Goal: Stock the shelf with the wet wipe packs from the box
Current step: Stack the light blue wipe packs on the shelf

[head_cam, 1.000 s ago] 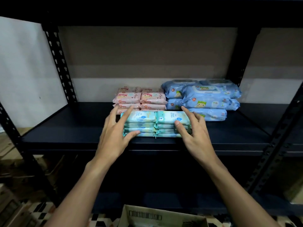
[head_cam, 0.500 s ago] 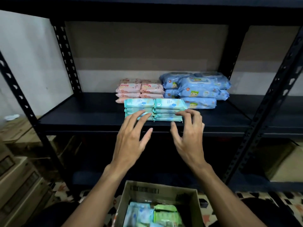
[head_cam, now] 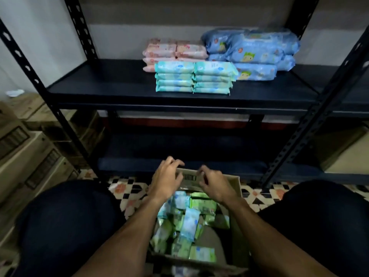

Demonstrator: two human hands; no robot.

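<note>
A cardboard box [head_cam: 235, 184] sits on the floor between my knees, holding several loose green and pale blue wet wipe packs [head_cam: 189, 222]. My left hand [head_cam: 166, 179] and my right hand [head_cam: 214, 183] hover over the box's far end, fingers loosely curled, holding nothing. On the dark shelf [head_cam: 103, 86] above stand two teal stacks of wipe packs [head_cam: 192, 77] at the front, pink packs [head_cam: 173, 51] behind them and large blue packs [head_cam: 253, 50] to the right.
Black perforated uprights [head_cam: 43, 86] frame the shelf on both sides. A lower shelf board [head_cam: 199, 154] lies just beyond the box. Cardboard cartons [head_cam: 26, 148] stand at the left and another [head_cam: 343, 152] at the right. The floor is patterned tile.
Both hands let go of the teal stacks on the shelf and dropped down to the box. The view tilted downward, bringing the box and my knees into sight.
</note>
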